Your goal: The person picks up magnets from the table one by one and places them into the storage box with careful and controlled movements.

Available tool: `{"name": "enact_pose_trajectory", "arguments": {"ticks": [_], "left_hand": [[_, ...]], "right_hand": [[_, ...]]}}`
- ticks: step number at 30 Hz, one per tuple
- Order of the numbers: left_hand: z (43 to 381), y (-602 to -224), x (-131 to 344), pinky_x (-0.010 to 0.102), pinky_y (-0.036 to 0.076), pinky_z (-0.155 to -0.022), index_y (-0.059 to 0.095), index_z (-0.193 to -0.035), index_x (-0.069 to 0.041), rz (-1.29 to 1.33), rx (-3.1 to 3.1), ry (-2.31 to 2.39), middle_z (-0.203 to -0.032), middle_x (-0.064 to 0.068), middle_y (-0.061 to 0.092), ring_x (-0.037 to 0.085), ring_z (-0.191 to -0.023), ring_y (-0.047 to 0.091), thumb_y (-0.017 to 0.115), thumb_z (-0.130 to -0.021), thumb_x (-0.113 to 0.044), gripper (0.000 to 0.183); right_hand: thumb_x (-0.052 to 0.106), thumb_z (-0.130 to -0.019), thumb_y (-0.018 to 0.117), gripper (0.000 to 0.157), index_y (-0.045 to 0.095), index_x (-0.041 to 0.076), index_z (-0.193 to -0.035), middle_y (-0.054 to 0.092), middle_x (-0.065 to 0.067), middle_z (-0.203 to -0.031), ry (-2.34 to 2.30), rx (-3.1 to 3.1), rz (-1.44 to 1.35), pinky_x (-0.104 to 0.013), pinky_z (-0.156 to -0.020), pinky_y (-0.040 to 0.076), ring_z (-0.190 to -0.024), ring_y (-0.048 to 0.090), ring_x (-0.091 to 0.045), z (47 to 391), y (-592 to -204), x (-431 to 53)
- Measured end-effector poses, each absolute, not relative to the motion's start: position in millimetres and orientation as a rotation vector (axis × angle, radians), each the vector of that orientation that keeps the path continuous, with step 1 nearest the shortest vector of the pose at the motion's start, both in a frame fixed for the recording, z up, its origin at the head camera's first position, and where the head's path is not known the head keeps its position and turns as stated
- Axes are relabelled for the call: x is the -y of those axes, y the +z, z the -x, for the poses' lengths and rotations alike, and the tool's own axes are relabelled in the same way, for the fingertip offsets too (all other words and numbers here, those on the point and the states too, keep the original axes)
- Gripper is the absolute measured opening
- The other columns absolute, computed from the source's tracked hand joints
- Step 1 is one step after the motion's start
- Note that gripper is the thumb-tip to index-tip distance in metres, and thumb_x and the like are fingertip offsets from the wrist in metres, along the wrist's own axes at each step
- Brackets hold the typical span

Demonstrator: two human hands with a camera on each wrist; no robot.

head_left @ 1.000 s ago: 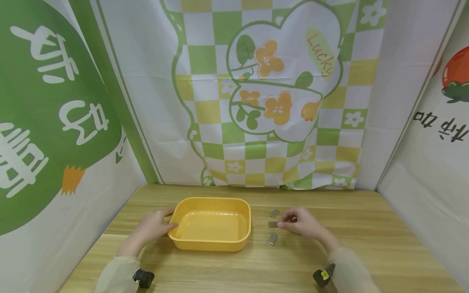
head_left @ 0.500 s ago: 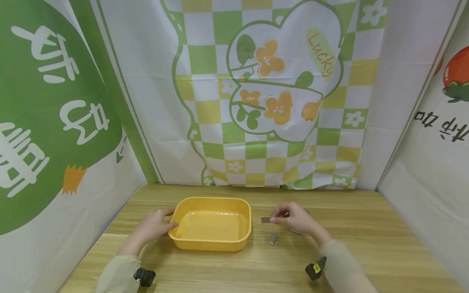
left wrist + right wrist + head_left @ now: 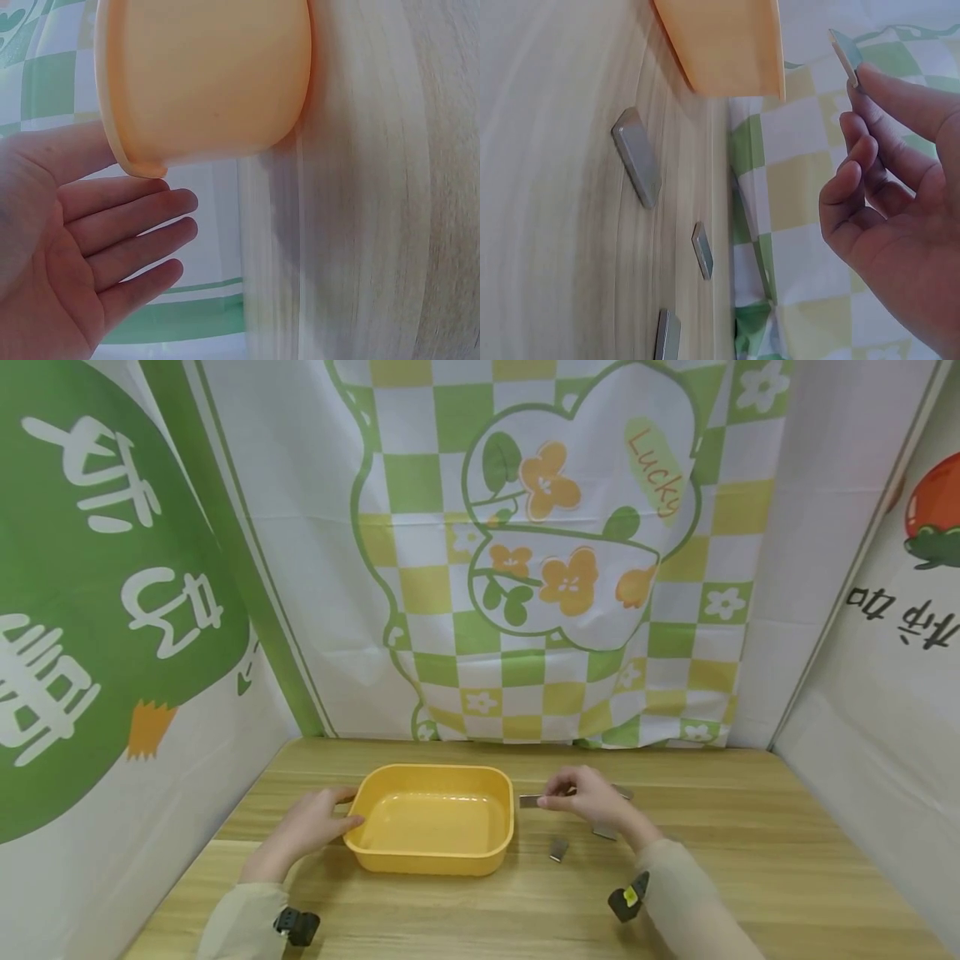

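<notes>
A yellow plastic basin (image 3: 431, 863) stands on the wooden table, left of centre. At its left end my left hand (image 3: 303, 829) holds the rim, thumb over the edge; in the left wrist view the other fingers stretch out beside the outer wall. My right hand (image 3: 592, 800) pinches a small flat grey metallic piece (image 3: 845, 57) by one end, between thumb and index finger. This piece is raised just beside the basin's right rim. Three similar pieces lie on the table: one nearer the front (image 3: 558, 849), two partly hidden by the right hand and forearm (image 3: 604, 832).
The wooden table (image 3: 465, 918) ends at a patterned green, yellow and white curtain (image 3: 517, 693). Printed cloth walls (image 3: 210, 752) enclose both sides. A small black device (image 3: 298, 927) sits on each wrist.
My right hand has lifted the grey piece from among the others and carried it left and slightly back towards the basin. The left hand and basin have stayed put.
</notes>
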State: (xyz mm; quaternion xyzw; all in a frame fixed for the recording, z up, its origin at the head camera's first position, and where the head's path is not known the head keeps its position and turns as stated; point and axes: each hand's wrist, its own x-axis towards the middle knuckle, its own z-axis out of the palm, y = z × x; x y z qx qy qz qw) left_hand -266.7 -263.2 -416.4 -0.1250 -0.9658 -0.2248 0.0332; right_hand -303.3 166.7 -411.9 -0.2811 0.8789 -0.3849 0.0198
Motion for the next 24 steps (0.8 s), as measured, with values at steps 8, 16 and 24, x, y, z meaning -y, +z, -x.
{"name": "enact_pose_trajectory", "arguments": {"ticks": [8,16,24], "left_hand": [[267.1,-417.5,264.0,0.056,0.047,-0.092,0.059,-0.124,0.004,0.398,2.96,-0.686,-0.12,0.023,0.063,0.042,-0.112,0.058,0.069,-0.086,-0.025,0.049],[266.9,-417.6,264.2,0.056,0.046,-0.093,0.058,-0.126,0.004,0.399,2.965,-0.689,-0.121,0.023,0.062,0.043,-0.113,0.057,0.069,-0.086,-0.025,0.051],[268.0,-419.3,265.0,0.056,0.046,-0.093,0.058,-0.125,0.004,0.397,2.954,-0.671,-0.12,0.023,0.063,0.043,-0.112,0.057,0.069,-0.086,-0.025,0.05]], "right_hand": [[0.032,-0.086,0.069,0.016,0.072,0.016,-0.088,0.066,0.003,-0.085,-1.204,-2.73,0.882,-0.022,-0.062,0.05,-0.074,0.057,-0.009,309.7,-409.9,-156.3],[0.031,-0.086,0.07,0.018,0.072,0.014,-0.088,0.066,0.003,-0.08,-1.21,-2.713,0.869,-0.023,-0.059,0.046,-0.07,0.055,-0.01,314.2,-406.7,-147.1],[0.034,-0.084,0.071,0.02,0.072,0.014,-0.088,0.066,0.004,-0.08,-1.191,-2.718,0.842,-0.023,-0.057,0.044,-0.069,0.054,-0.009,320.1,-404.9,-136.8]]}}
